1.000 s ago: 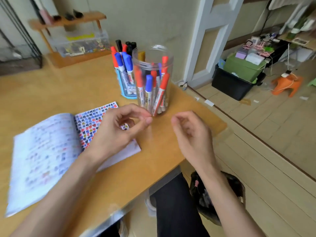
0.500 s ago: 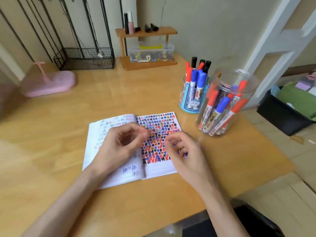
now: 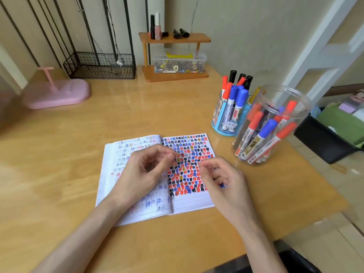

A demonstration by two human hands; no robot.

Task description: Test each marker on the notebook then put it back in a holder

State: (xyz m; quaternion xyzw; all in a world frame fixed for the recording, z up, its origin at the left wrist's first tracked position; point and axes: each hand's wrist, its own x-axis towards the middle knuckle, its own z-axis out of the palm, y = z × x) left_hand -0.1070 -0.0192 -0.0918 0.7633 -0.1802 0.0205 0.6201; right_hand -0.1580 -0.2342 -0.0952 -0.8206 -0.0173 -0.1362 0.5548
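An open notebook lies on the wooden table, its right page covered with red, blue and black test marks. My left hand hovers over the middle fold, fingers loosely curled, holding nothing. My right hand hovers over the page's right edge, also loosely curled, with no marker visible in it and a blue smudge among its fingers. A clear plastic jar at the right holds several red and blue markers. Behind it, a blue holder carries several more markers.
At the back stand a wooden shelf over a clear box of small items, a black wire basket and a pink stand. The table's right edge drops to the floor, where a black bin sits.
Both hands have moved from in front of the clear jar to over the notebook. My view has swung left, bringing the back of the table into sight.
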